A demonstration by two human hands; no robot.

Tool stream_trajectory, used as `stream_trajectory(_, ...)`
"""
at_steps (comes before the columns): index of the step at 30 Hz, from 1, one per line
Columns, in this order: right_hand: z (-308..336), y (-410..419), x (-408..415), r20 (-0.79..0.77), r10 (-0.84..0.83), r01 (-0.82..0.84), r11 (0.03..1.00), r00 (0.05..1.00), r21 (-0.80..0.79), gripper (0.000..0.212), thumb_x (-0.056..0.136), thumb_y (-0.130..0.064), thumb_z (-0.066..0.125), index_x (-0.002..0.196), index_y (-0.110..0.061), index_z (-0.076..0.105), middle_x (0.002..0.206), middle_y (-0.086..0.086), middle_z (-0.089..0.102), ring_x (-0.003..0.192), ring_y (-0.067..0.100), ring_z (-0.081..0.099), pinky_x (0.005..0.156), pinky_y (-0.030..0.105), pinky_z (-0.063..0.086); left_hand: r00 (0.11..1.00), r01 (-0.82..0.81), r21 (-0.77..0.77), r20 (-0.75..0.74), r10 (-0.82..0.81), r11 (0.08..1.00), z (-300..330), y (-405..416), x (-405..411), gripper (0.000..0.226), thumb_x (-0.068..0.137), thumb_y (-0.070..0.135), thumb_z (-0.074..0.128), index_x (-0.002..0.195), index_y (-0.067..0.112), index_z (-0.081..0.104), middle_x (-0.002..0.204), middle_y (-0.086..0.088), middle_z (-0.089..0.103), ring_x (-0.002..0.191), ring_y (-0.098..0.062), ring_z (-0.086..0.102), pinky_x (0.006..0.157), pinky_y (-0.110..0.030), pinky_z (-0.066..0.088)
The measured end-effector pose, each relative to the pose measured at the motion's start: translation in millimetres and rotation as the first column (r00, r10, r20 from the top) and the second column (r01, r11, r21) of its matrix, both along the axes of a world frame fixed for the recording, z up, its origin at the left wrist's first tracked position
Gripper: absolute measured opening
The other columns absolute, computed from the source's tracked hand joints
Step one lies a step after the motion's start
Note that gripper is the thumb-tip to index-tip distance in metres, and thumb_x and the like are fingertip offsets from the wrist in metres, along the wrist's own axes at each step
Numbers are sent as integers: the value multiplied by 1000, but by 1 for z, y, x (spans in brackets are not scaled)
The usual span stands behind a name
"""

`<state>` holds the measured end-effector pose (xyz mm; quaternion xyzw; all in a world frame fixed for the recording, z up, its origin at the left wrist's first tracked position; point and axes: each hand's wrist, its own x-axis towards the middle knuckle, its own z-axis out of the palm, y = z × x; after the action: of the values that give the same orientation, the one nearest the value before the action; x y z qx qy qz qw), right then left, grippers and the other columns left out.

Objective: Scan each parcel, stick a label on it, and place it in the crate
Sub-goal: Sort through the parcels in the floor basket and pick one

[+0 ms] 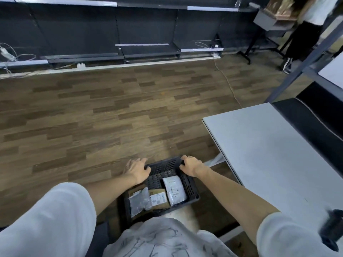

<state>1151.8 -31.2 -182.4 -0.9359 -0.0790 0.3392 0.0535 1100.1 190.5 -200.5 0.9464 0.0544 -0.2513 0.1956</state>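
Underfoot, a wood-plank floor [111, 112] fills most of the view, with dark shelving [111, 28] along its far edge; a grey tabletop [269, 149] stands to the right, just beside the crate; a second person's legs [300, 38] show at the far right corner. Down by the wearer's lap sits the black perforated crate [189, 188], its long axis running away from the body and tilted slightly to the right. Both hands are on its far end: the left hand [136, 170] curls its fingers over the far-left corner, and the right hand [192, 165] grips the far-right rim. Inside lie three parcels: a white mailer [174, 191] with a printed label (text too small to read), a brown packet [157, 198] and a grey bag [139, 201] nearest the left wall.
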Motion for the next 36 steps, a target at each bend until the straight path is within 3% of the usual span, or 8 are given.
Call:
stream_trajectory(7,-11,10,-1,-83,-20,19,1000,996,-7,50,100,-33,39,145,-12,31,153,14,30,139,29,34,108,40,34,1000,10,7,-1,-10,1000,-13,6,3,48,95,38,39,140,22,40,144,-6,45,133,-27,38,110,-33,27)
stream_trajectory(13,-33,17,-1,-114,10,-12,1000,993,-18,45,100,-29,38,141,-11,36,147,15,37,130,32,43,105,41,38,998,-29,-17,-49,28,999,-29,16,-5,49,95,39,39,141,23,39,140,-7,48,127,-31,43,104,-35,38)
stream_trajectory(19,-74,20,2,-169,98,-107,993,981,-44,53,100,-32,38,148,-13,27,151,13,33,132,32,41,105,41,37,992,-102,-40,-79,99,994,-62,18,-16,48,96,32,42,141,15,40,142,-9,44,131,-26,41,109,-34,34)
stream_trajectory(28,-201,23,11,-213,162,-173,984,963,-33,47,99,-28,41,141,-8,36,136,19,47,123,35,49,97,41,43,997,-47,12,-68,48,999,-172,18,-18,46,97,29,41,141,19,38,141,-4,45,131,-20,40,108,-29,30)
stream_trajectory(36,-354,41,-4,-264,217,-225,974,940,1,51,95,-24,43,143,-9,35,136,19,48,121,36,49,97,38,40,984,-105,9,-146,105,994,-319,16,-38,52,96,30,42,145,15,32,148,-3,37,137,-19,33,112,-28,26)
